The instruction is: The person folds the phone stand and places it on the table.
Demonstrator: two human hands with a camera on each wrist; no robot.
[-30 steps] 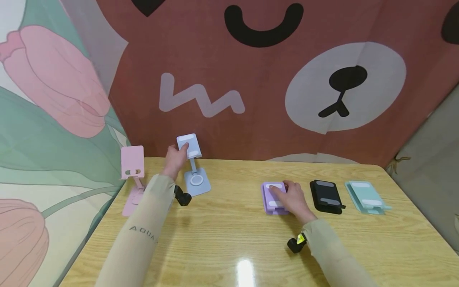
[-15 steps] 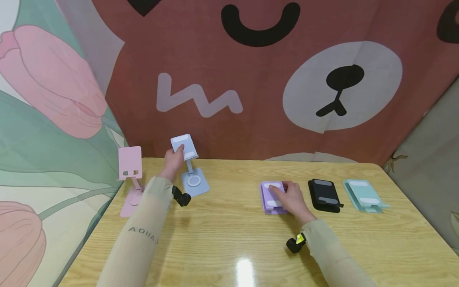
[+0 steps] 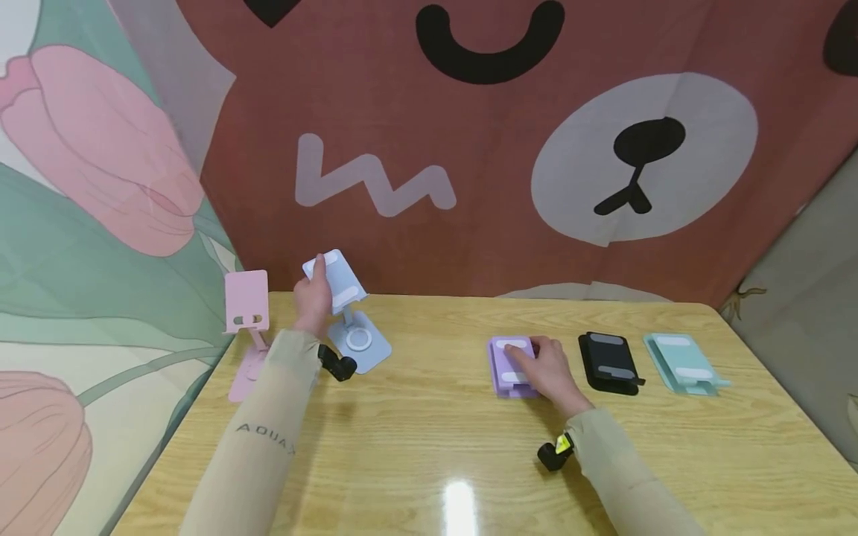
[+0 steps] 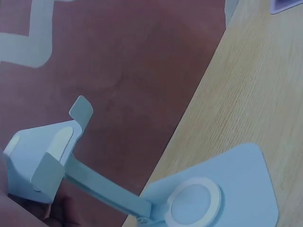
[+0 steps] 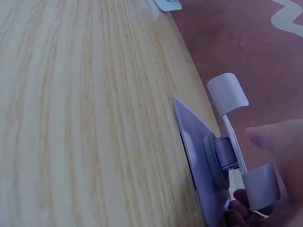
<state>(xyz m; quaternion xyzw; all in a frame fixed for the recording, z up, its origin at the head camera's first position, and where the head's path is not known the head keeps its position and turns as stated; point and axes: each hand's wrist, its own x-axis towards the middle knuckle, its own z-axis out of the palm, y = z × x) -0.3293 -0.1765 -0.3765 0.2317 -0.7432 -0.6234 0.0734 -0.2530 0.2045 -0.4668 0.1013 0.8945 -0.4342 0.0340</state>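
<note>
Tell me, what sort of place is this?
I can't be sure, but maybe an indoor corner set up for filming: a wooden table with a blue stand and a purple stand on it, a big cartoon backdrop behind, and a small black left-wrist camera.

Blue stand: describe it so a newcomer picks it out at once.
On the wooden table, look to the far left part, where the left hand grips the blue stand. It is raised on its arm, with a white ring on its base. Only the pink stand beside it also stands tall, and no hand holds that one.
</note>
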